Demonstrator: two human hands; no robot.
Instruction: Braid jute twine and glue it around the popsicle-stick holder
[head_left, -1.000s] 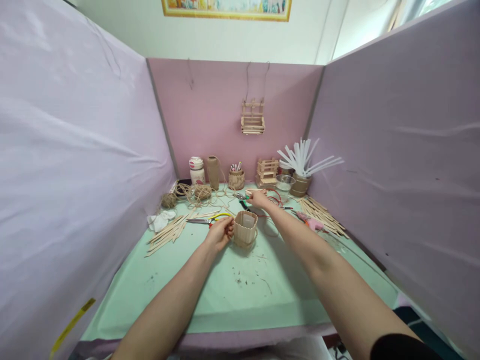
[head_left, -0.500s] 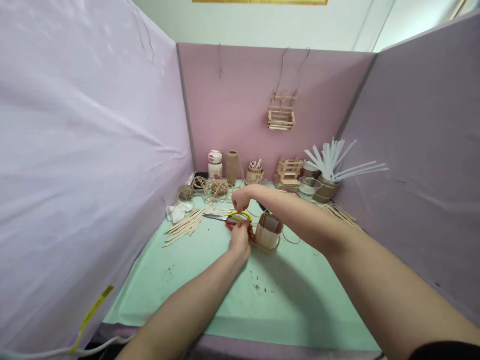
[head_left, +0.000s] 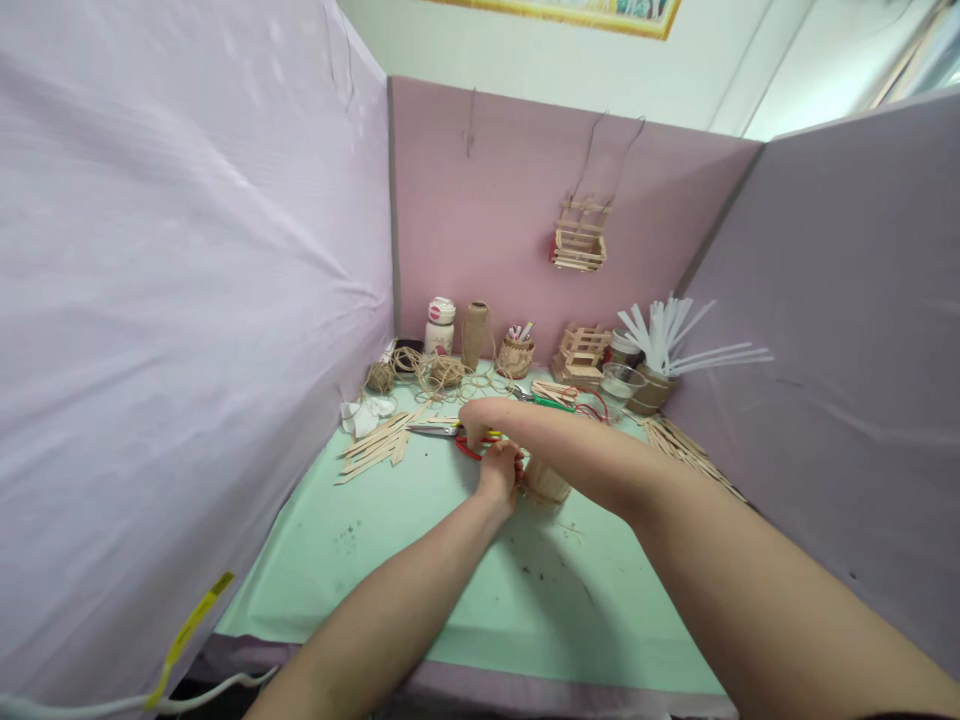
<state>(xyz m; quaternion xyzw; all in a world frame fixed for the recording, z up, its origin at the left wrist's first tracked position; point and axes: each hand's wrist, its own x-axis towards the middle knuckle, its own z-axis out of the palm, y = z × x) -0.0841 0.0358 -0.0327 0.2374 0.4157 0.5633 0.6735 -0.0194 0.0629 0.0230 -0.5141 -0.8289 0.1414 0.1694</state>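
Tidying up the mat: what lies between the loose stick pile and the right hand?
In the head view, the scissors lie there, blades toward the stick pile, handles at the right hand.

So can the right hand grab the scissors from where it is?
Probably yes. The right hand hovers just over the handles of the scissors, and nothing seems to lie between them on the green mat.

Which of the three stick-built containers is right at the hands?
The round stick cup, against the left hand and partly under the right forearm. The slatted crate stands by the back wall; the basket hangs on it.
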